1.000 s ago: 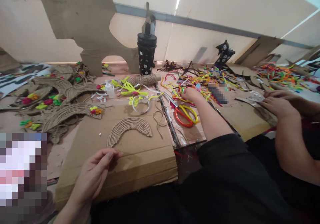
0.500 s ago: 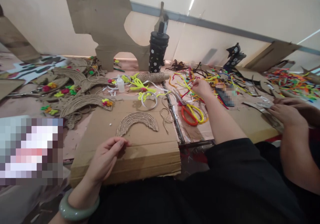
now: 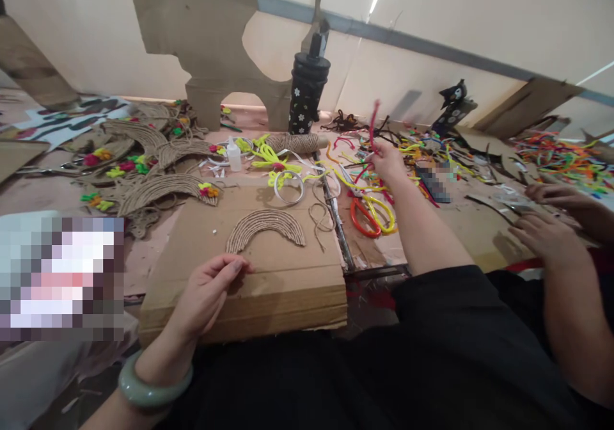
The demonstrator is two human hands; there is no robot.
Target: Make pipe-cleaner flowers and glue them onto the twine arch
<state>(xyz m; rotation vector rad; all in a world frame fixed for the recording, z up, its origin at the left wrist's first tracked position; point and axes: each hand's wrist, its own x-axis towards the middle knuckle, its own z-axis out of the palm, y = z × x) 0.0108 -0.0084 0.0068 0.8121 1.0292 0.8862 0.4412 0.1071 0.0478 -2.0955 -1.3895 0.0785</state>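
Observation:
My left hand (image 3: 208, 295) rests on a flat cardboard board (image 3: 283, 289), fingers loosely curled and holding nothing, just below a jute-rope arch (image 3: 265, 226). My right hand (image 3: 387, 160) is raised over a heap of coloured pipe cleaners (image 3: 384, 151) and pinches a pink-red pipe cleaner (image 3: 372, 123) that stands up, blurred. Orange-handled scissors (image 3: 365, 215) lie below that hand.
Another person's hands (image 3: 547, 225) work on cardboard at the right. A black flowered cylinder (image 3: 307, 100) and a cut cardboard sheet (image 3: 201, 39) stand at the back. Jute arches with coloured flowers (image 3: 144, 180), a small glue bottle (image 3: 234, 155) and a metal ring (image 3: 289, 190) lie around.
My right hand has closed on a pink-red pipe cleaner and lifted it out of the pile. The view has shifted slightly left; my left hand stays on the board.

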